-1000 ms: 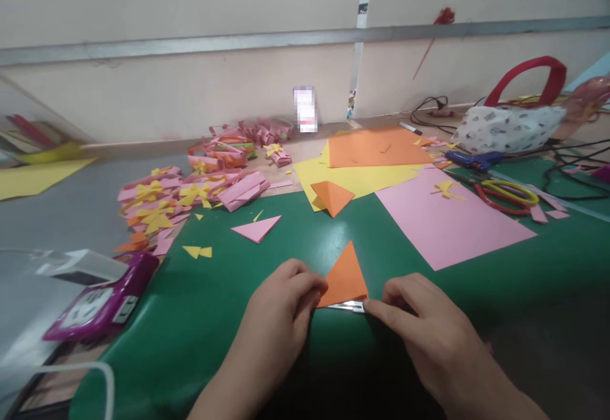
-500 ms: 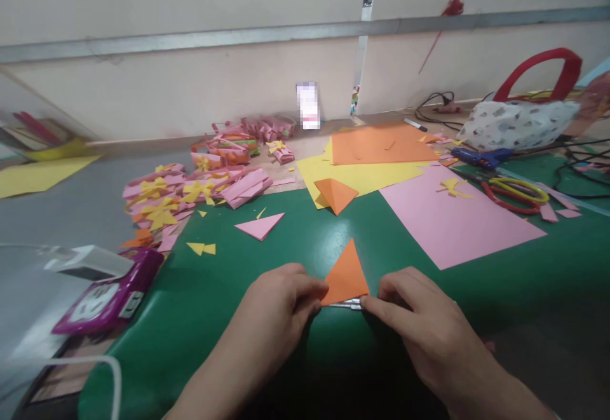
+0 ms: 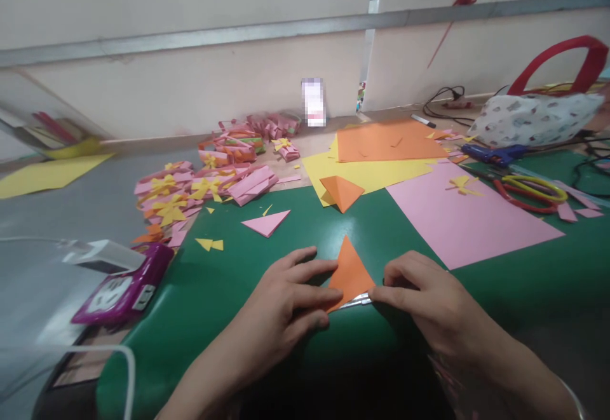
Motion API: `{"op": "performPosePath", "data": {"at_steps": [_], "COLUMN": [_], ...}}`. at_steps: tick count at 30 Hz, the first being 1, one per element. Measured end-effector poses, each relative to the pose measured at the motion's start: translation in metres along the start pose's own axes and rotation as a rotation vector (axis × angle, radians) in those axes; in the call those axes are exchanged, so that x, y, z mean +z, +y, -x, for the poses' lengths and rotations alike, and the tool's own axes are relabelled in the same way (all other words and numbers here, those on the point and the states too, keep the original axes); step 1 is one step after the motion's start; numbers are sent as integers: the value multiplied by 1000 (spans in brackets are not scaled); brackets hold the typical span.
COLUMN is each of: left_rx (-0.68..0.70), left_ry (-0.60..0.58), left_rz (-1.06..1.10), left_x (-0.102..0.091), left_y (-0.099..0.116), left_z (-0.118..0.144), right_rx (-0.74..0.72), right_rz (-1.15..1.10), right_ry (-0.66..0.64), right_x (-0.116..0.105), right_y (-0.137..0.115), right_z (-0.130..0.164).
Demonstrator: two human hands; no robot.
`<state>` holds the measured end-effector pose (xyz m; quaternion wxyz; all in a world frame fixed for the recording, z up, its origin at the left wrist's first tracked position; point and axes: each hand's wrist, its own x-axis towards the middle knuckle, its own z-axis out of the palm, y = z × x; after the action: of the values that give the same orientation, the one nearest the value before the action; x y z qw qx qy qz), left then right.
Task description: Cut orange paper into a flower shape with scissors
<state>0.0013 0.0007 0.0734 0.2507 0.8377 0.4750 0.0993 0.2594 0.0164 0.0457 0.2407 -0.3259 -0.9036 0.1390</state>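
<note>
L hand [image 3: 290, 290] flat on the green mat [image 3: 267, 318], fingers spread, tips pressing the left edge of the orange triangle [image 3: 350, 270]. Not a grip: pinning only. R hand [image 3: 422, 299] curled loosely, thumb + forefinger tips at the triangle's lower right corner, where a thin metal strip [image 3: 357, 301] pokes out under the paper. Can't tell if R fingers actually pinch the strip or just rest on it.

Triangle sits near the mat's front edge, between both hands, apex pointing away.

Handling (judgement): folded paper, v. light, thin, stiff only along creases. Slides easily on the glossy mat, so needs a flat press to stay put. Creases and tears readily. Best hold: pinch at a corner or along the folded edge, not mid-sheet.

Further out: pink triangle [image 3: 265, 222], yellow scraps [image 3: 210, 244], second orange fold [image 3: 341, 192] at the edge of a yellow sheet [image 3: 366, 175]. Pink sheet [image 3: 469, 220] to the right. Purple device [image 3: 121, 290] far left. Behind: pile of pink/yellow folded pieces [image 3: 204, 185], orange sheet [image 3: 388, 142], scissors [image 3: 528, 192], blue glue gun [image 3: 493, 153], patterned bag [image 3: 538, 118].

Hard to read: the strip is mostly covered, identity unclear. Triangle's left corner hidden under L fingers. Layer count not visible. Bag is cut off at the frame's right edge. Small object by the wall is blurred.
</note>
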Motion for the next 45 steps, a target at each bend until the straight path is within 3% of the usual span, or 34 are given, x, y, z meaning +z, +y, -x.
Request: {"op": "performPosePath", "data": {"at_steps": [10, 18, 27, 38, 40, 42, 43, 45], "left_rx": [4, -53, -233, -265, -269, -269, -260, -212], "left_ry": [-29, 110, 181, 204, 199, 197, 201, 233], "left_rz": [-2, 57, 211, 219, 209, 183, 161, 103], "left_x": [-4, -1, -4, -1, -1, 0, 1, 4], "left_y": [1, 3, 12, 13, 14, 16, 17, 19], "left_z": [0, -8, -20, -18, -17, -15, -14, -10], "right_rx": [20, -4, -114, 41, 177, 300, 305, 262], "right_rz": [167, 157, 154, -59, -66, 4, 69, 173], "right_ry": [24, 36, 25, -115, -27, 153, 247, 288], "right_x": [12, 9, 7, -1, -8, -20, -26, -39], "right_y": [-24, -25, -15, -16, -7, 13, 26, 50], "right_z": [1, 1, -1, 13, 19, 23, 23, 20]}}
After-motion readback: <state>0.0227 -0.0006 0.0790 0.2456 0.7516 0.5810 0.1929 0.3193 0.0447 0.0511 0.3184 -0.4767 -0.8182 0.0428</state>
